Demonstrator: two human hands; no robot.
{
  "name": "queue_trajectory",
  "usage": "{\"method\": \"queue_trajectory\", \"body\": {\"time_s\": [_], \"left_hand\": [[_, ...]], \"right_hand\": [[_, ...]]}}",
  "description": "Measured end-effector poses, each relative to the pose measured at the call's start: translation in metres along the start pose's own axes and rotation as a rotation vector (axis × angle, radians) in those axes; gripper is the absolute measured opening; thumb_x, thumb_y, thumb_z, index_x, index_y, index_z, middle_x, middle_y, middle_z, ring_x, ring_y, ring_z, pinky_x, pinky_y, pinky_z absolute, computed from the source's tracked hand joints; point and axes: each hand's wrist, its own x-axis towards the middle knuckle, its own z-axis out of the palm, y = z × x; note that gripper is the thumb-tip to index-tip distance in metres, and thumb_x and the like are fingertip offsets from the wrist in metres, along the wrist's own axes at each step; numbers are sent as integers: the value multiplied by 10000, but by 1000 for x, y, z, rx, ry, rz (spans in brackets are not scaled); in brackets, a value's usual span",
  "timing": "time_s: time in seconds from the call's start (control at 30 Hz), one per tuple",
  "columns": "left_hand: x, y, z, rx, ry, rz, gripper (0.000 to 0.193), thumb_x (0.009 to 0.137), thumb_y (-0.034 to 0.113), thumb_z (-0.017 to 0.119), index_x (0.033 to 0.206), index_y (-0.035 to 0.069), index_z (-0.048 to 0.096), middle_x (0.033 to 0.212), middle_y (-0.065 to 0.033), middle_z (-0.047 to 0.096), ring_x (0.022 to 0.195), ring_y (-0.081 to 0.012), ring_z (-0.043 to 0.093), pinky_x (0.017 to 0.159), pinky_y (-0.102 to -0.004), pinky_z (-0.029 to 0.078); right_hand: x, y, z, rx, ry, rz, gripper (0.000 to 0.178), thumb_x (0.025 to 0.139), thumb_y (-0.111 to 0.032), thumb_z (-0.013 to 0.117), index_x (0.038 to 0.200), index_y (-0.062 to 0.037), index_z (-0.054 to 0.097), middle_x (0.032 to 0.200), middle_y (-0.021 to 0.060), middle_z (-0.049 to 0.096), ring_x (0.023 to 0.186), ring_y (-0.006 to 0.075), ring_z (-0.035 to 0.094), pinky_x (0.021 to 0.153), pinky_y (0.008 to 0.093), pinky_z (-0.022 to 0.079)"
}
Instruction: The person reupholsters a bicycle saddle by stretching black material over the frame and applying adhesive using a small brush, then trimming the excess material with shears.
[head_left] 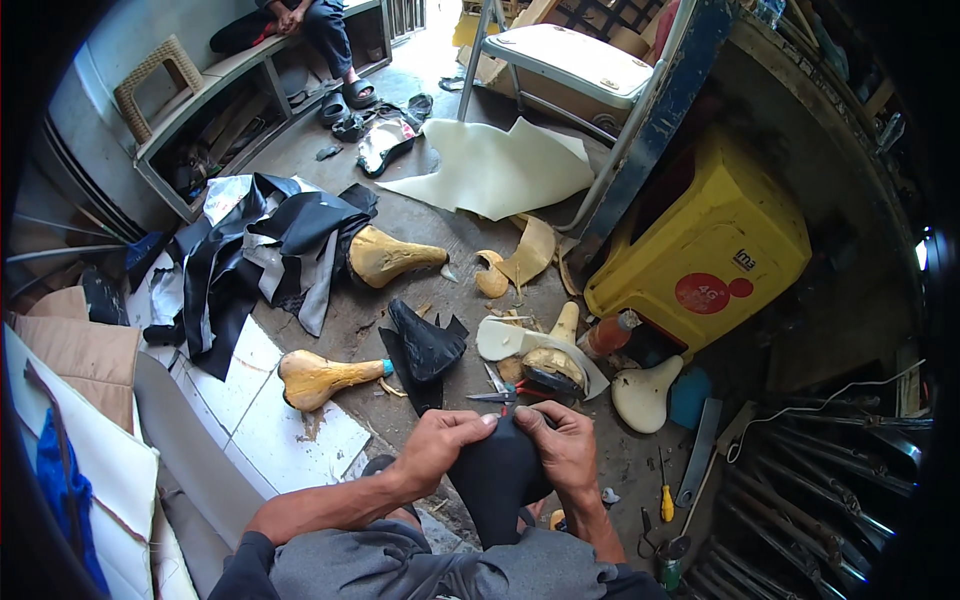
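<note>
In front of my lap, a black bicycle saddle (500, 478) is held between my two hands, its wide end down by my shirt not fully visible. My left hand (440, 447) pinches its upper left edge with thumb and fingers. On the opposite edge, my right hand (568, 440) grips it, thumb on top. Just beyond my fingers lie red-handled scissors (494, 397) on the floor. Past them sit a black saddle (430, 345) on dark scraps and a partly stripped saddle (556, 362) with a pale strip across it. A yellowish foam saddle (330, 378) rests on white tiles to the left.
Black fabric scraps (265, 250) heap at left beside another foam saddle (385, 257). A cream foam sheet (500, 170) lies farther off. Right stand a tipped yellow plastic stool (715, 230), metal tubes (800, 500) and a yellow screwdriver (667, 502). Another person's hands (290, 18) show at a bench.
</note>
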Motion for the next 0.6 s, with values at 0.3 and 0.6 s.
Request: {"method": "queue_trajectory", "body": {"time_s": [0.3,0.6], "left_hand": [[-13,11,19,580,97,600,298,901,244,791,1138,71,736,781,-37,559,692,-114,519,613,-301,431],[-5,5,13,959,48,720,322,844,183,830,1135,71,748,843,-99,664,728,-211,636,652,-337,487]], "right_hand": [[6,-4,-13,212,-149,232,245,975,-235,740,980,10,746,842,22,726,720,43,621,621,198,492],[13,6,-13,207,-188,266,244,975,-251,740,968,-7,751,831,10,720,703,37,611,604,200,482]]}}
